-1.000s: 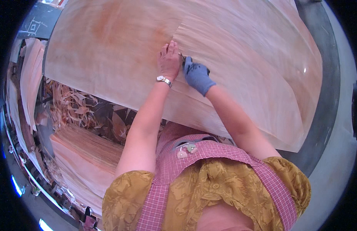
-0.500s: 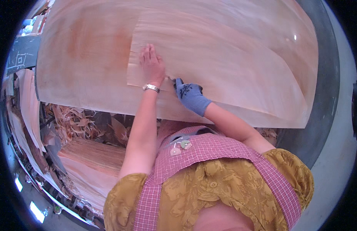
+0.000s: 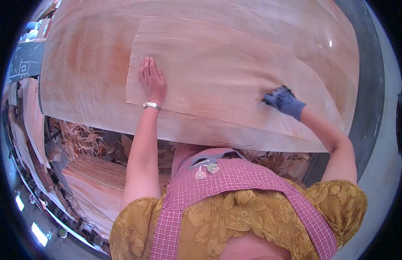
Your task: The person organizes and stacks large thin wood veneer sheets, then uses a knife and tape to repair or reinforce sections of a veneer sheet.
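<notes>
A thin, pale wood veneer sheet (image 3: 201,65) lies over a larger reddish veneer sheet (image 3: 88,56). My bare left hand (image 3: 152,80) rests flat on the smaller sheet close to its left edge, fingers stretched out; a metal watch is on that wrist. My right hand (image 3: 284,100), in a blue glove with dark patches, is curled at the right part of the smaller sheet. It grips a small thin tool whose tip barely shows at the fingers; its kind is hidden. Slight ripples run through the veneer beside the glove.
Below the sheets' near edge lie curled veneer scraps (image 3: 86,138) and a stack of veneer (image 3: 99,173) at the left. A dark table edge (image 3: 367,86) runs along the right. A dark board with white lines (image 3: 25,60) stands at the far left.
My right hand has moved right, away from my left hand, across the veneer. My left hand and the smaller sheet have shifted left and a little nearer me.
</notes>
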